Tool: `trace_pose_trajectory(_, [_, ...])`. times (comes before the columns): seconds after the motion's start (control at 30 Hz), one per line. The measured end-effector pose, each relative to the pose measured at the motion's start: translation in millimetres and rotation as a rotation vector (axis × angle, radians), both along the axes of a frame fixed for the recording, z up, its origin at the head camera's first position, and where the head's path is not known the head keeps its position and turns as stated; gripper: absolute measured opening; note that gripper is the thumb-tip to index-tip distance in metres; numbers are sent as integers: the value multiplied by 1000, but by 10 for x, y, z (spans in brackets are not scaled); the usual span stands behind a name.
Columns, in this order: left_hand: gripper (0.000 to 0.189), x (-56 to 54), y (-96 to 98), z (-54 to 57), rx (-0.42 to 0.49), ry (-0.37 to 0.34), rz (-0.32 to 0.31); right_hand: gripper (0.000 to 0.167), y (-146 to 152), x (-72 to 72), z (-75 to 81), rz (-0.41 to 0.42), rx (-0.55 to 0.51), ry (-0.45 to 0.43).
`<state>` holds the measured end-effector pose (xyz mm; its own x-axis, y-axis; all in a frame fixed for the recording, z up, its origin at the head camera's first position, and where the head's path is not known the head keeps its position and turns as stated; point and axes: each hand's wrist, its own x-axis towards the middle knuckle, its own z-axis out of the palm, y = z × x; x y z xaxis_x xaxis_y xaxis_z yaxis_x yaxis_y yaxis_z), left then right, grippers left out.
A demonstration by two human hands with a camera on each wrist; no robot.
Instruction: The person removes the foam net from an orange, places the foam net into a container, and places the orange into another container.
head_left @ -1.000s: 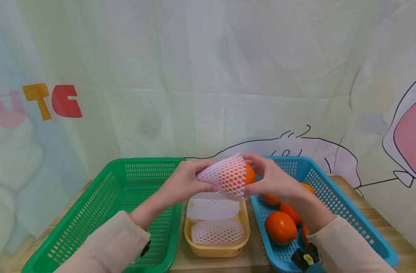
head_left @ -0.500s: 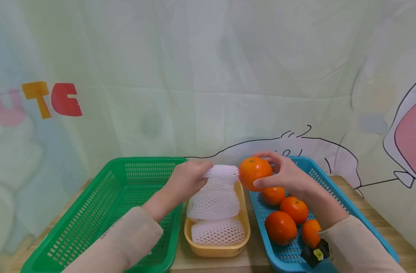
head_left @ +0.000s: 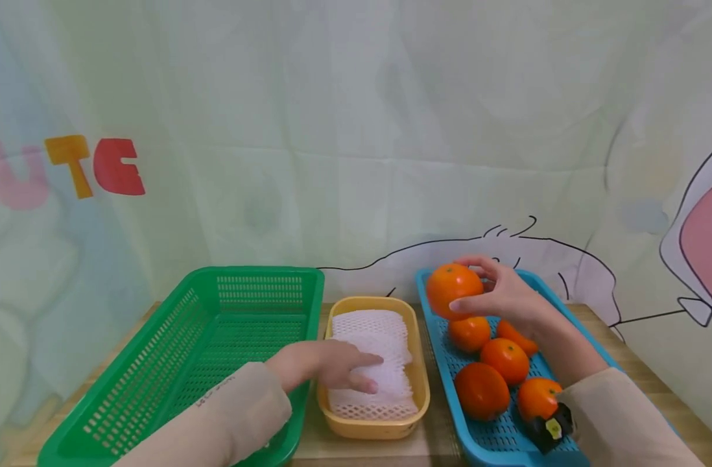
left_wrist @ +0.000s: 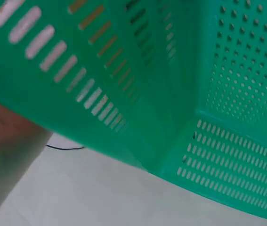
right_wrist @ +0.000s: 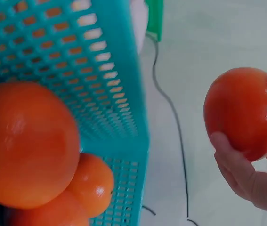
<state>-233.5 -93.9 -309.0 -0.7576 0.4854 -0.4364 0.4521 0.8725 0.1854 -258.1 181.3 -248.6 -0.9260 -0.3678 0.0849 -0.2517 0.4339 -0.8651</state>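
An orange (head_left: 452,288), bare of any netting, is gripped by my right hand (head_left: 504,295) above the far left part of the blue basket (head_left: 443,383). The right wrist view also shows that orange (right_wrist: 241,113) between thumb and fingers. My left hand (head_left: 332,366) reaches over a small yellow basket (head_left: 379,428) in the middle, its fingers extended over white foam fruit nets (head_left: 379,337) lying there. Whether the fingertips touch the nets I cannot tell. In the left wrist view only a blurred edge of the left hand (left_wrist: 6,125) shows beyond the green basket wall.
Several more oranges (head_left: 481,391) lie in the blue basket. A green basket (head_left: 216,350) stands on the left, its visible floor bare. All three stand on a wooden table (head_left: 438,447) before a printed curtain (head_left: 356,130).
The orange came out of the foam net and moved slightly right with my right hand. My left hand dropped from the air to the yellow basket, and the net left its grasp.
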Motion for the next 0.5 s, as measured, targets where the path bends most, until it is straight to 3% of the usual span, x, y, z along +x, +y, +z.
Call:
trace_pose_trajectory(0.27, [58,101,54,-126,-120,-81,-37,73,-6,-147,-164,-63,249,41])
trace_pose_trajectory(0.37, [58,129,45,-133,-93,-69,-21,70,-25,-182,-270,-58,334,48])
trace_pose_trajectory(0.5, [54,149,-3,-50,14,18,-64,67,-48,-222,-405,-31,442,47])
